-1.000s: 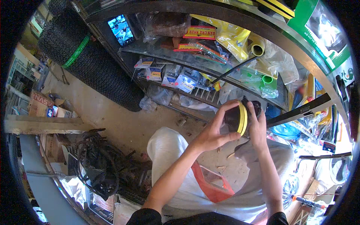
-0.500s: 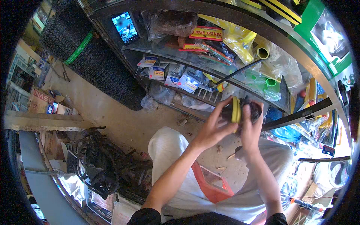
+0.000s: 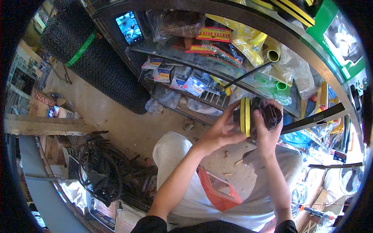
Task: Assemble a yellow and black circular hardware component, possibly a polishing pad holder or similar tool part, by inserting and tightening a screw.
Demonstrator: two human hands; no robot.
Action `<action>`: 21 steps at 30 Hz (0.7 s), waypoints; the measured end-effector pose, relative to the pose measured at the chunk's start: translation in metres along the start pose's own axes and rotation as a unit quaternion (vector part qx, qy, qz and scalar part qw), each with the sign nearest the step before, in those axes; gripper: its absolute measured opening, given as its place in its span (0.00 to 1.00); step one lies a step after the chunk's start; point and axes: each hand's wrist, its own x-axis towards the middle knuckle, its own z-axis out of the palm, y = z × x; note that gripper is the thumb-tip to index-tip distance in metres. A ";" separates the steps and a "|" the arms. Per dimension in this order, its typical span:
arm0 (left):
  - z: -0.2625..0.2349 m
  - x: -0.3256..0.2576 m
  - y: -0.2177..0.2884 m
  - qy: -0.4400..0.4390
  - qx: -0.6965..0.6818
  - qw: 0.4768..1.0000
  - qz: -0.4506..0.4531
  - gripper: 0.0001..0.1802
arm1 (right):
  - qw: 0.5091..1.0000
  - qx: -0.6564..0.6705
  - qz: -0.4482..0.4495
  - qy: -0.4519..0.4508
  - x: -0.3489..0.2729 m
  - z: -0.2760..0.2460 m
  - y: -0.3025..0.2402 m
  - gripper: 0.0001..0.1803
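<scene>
Both hands are raised in front of the shelves, close together above my knees. My left hand [image 3: 223, 130] is wrapped round a dark round piece with two yellow bands [image 3: 245, 116], its kind unclear. Against its right side sits a dark, shiny bundle [image 3: 272, 115], seemingly in plastic, gripped by my right hand [image 3: 268, 132] with the thumb across its near side. The two pieces touch or nearly touch; I cannot tell whether they are joined. Fingers on the far side are hidden.
Ahead stands a metal shelf [image 3: 175, 53] with a lit phone [image 3: 129, 28], small boxed packs [image 3: 194, 86] and yellow tubes [image 3: 273, 55]. A black mesh roll [image 3: 105, 77] leans at left. Below it lie dark coiled hoses [image 3: 101, 167]. A red-orange stool [image 3: 217, 190] shows between my legs.
The held pieces have shifted slightly right and turned, so the yellow bands stand more upright. My right hand has moved a little right, showing more of the dark bundle.
</scene>
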 end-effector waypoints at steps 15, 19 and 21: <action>-0.006 0.000 -0.006 -0.016 0.436 0.867 0.241 0.44 | 0.920 0.113 0.371 -0.054 0.011 -0.001 0.018 0.20; -0.007 0.002 -0.011 0.103 0.246 0.954 0.135 0.40 | 0.987 -0.055 0.095 -0.118 0.004 0.000 0.008 0.18; -0.009 0.001 -0.015 0.152 -0.016 0.988 0.022 0.36 | 0.985 -0.083 -0.035 -0.149 0.003 0.002 0.001 0.19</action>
